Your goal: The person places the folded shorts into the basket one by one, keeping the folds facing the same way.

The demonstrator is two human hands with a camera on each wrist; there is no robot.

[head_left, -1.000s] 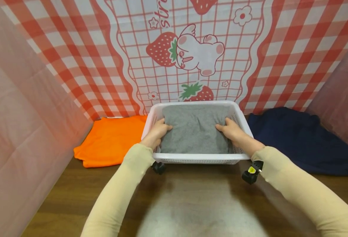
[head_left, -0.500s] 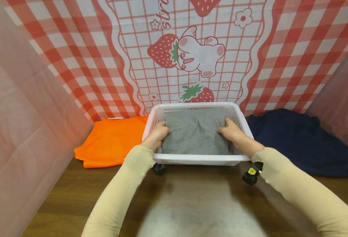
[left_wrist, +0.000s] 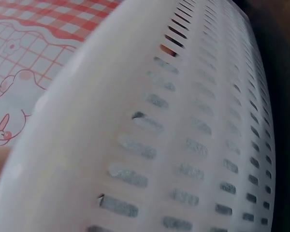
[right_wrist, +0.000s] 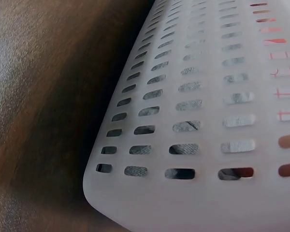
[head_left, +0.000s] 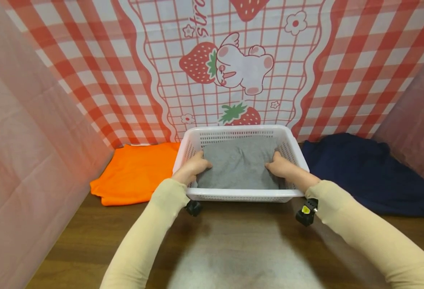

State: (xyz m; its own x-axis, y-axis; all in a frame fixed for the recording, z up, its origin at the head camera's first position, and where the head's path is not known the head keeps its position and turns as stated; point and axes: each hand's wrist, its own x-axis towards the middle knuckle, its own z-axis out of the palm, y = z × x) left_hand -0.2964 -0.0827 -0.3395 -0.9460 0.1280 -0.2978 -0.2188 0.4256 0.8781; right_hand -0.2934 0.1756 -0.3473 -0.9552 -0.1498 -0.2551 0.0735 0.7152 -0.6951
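Note:
A folded grey cloth lies inside a white perforated plastic basket, below its rim. My left hand reaches over the front left corner and holds the cloth's left side, thumb on top. On the opposite side my right hand grips the right edge, its thumb also over the top. The lower fingers of both hands are hidden by cloth and basket. In the left wrist view, the basket's wall fills most of the picture. The right wrist view shows grey fabric through slots in the basket wall.
An orange folded cloth lies left of the basket on the wooden table. To the right is a dark navy cloth. A red-and-white checked curtain hangs right behind the basket; pink cloth walls flank the table.
Both hands have lowered the grey cloth deeper into the basket. More of the basket's slotted back wall shows above the cloth. The hands have moved slightly downward in view.

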